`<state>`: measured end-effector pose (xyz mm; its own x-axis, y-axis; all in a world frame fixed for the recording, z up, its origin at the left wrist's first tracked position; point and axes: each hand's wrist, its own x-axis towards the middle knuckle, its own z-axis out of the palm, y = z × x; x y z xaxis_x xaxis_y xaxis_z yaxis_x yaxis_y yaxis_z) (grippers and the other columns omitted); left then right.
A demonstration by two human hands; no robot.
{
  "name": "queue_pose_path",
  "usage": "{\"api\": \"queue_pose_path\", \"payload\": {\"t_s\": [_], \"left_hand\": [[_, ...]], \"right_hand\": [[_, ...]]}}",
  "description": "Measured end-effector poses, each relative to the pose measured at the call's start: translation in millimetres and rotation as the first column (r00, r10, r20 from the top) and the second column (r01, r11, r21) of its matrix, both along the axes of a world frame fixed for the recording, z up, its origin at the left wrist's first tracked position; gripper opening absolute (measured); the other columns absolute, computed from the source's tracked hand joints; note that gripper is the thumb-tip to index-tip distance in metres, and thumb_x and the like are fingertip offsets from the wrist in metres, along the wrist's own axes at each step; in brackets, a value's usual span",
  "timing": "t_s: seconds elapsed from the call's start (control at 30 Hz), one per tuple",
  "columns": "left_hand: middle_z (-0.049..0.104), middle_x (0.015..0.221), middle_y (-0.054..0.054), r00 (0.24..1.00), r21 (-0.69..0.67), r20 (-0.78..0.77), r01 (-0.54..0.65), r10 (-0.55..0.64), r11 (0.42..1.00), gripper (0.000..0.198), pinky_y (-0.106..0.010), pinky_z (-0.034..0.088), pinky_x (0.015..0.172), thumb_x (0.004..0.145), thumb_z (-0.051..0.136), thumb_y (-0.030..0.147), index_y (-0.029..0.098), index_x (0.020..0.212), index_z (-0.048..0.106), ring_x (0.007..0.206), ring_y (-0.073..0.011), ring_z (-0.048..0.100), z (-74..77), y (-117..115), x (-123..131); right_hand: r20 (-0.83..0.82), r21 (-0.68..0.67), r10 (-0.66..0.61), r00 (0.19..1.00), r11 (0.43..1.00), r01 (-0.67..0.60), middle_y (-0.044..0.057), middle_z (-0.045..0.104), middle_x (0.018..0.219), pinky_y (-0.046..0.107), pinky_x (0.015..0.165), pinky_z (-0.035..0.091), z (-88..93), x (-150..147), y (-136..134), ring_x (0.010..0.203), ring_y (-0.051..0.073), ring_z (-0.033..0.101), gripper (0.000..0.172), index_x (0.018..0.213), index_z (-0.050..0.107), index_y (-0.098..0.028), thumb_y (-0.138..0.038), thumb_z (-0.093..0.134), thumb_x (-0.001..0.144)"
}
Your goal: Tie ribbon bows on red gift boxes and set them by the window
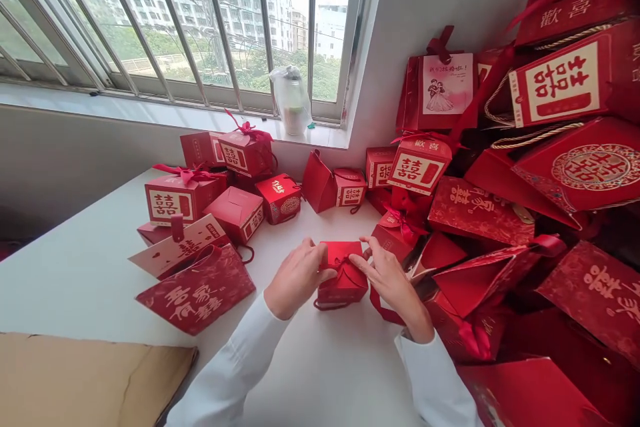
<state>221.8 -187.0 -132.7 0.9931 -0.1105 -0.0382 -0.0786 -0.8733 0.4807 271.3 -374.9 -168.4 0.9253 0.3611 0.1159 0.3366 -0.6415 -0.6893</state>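
A small red gift box (343, 289) with a ribbon bow on its lid stands on the white table, in the middle of the view. My left hand (300, 275) holds its left side, the thumb on the front of the lid near the bow and the fingers curled at the upper left edge. Over the right side, my right hand (387, 275) has its thumb at the bow (344, 263) and its index finger at the back right corner; the other fingers are partly hidden. A red cord handle hangs below the front of the box.
Several red boxes (234, 208) and flat printed bags (200, 287) lie at the left on the table (65, 260). A large pile of red bags (483, 210) rises at the right. Cardboard (90, 380) is at the lower left; a wrapped cup (293, 103) stands on the windowsill.
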Motion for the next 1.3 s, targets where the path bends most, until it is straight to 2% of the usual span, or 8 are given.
{"api": "queue_pose_path", "payload": {"t_s": [0.17,0.33,0.43,0.6,0.83,1.0,1.17,1.3], "left_hand": [[0.047,0.067,0.001,0.999,-0.047,0.034,0.003,-0.001,0.999,0.018,-0.024,0.03,0.06,0.084,0.053,0.026,0.018,0.067,0.05,0.065,-0.014,0.043,9.5,13,5],[0.035,0.054,0.005,0.986,-0.239,-0.093,0.112,-0.138,0.964,0.029,-0.024,0.02,0.05,0.082,0.056,0.04,0.017,0.064,0.054,0.053,-0.0093,0.027,12.9,30,13],[0.028,0.052,0.005,0.985,-0.287,-0.097,0.111,-0.145,0.952,0.04,-0.025,0.016,0.05,0.084,0.05,0.044,0.015,0.056,0.052,0.053,-0.0088,0.023,11.6,32,15],[0.037,0.052,0.004,0.985,-0.315,-0.13,0.071,-0.117,0.946,0.03,-0.023,0.021,0.049,0.077,0.056,0.039,0.014,0.062,0.062,0.053,-0.0086,0.03,7.9,28,18],[0.046,0.053,0.004,0.955,-0.282,-0.142,0.213,-0.26,0.935,0.03,-0.02,0.026,0.05,0.079,0.054,0.039,0.015,0.063,0.061,0.052,-0.0078,0.036,9.3,27,15],[0.043,0.051,0.004,0.957,-0.198,-0.22,0.147,-0.19,0.969,0.033,-0.021,0.024,0.047,0.08,0.052,0.044,0.015,0.065,0.06,0.05,-0.0085,0.035,17.5,16,7],[0.044,0.049,0.004,0.962,-0.131,-0.222,0.131,-0.158,0.983,0.029,-0.022,0.022,0.046,0.077,0.058,0.04,0.016,0.062,0.06,0.047,-0.0085,0.033,20.7,3,-1],[0.041,0.048,0.004,0.971,-0.119,-0.198,0.108,-0.13,0.987,0.033,-0.023,0.02,0.045,0.077,0.057,0.041,0.016,0.055,0.053,0.045,-0.0081,0.031,19.7,-5,-4]], "right_hand": [[-0.023,-0.018,-0.003,1.0,1.0,0.003,-0.003,0.053,0.057,0.027,0.056,0.038,11.1,-4,-6,0.056,0.017,0.052,0.048,0.116,0.057,-0.018,-0.054,0.046,0.086],[-0.121,0.038,0.032,0.992,0.999,-0.028,-0.006,0.038,0.051,0.025,0.049,0.026,29.7,-12,-10,0.048,0.012,0.035,0.044,0.095,0.065,-0.021,-0.058,0.042,0.087],[-0.194,0.025,0.051,0.98,0.999,-0.047,-0.006,0.035,0.05,0.024,0.047,0.024,34.2,-15,-11,0.048,0.01,0.031,0.041,0.085,0.065,-0.021,-0.055,0.043,0.088],[-0.208,-0.07,0.032,0.978,0.996,-0.047,-0.007,0.036,0.047,0.023,0.046,0.027,38.8,-22,-16,0.046,0.01,0.035,0.025,0.09,0.067,-0.022,-0.039,0.05,0.084],[-0.276,-0.061,0.098,0.956,0.991,-0.12,-0.004,0.058,0.061,0.023,0.05,0.035,42.3,-25,-15,0.054,0.012,0.05,0.021,0.091,0.066,-0.023,-0.033,0.059,0.074],[-0.348,0.009,0.101,0.932,0.994,-0.105,-0.006,0.058,0.059,0.024,0.055,0.038,38.7,-27,-10,0.058,0.014,0.055,0.029,0.104,0.058,-0.024,-0.034,0.059,0.076],[-0.345,-0.054,0.081,0.935,0.993,-0.106,-0.005,0.062,0.068,0.025,0.057,0.038,39.7,-37,-10,0.057,0.015,0.056,0.031,0.106,0.054,-0.026,-0.036,0.057,0.077],[-0.321,-0.135,0.103,0.941,0.979,-0.154,-0.006,0.059,0.063,0.025,0.058,0.037,43.6,-44,-8,0.058,0.015,0.054,0.03,0.104,0.052,-0.024,-0.03,0.056,0.075]]}}
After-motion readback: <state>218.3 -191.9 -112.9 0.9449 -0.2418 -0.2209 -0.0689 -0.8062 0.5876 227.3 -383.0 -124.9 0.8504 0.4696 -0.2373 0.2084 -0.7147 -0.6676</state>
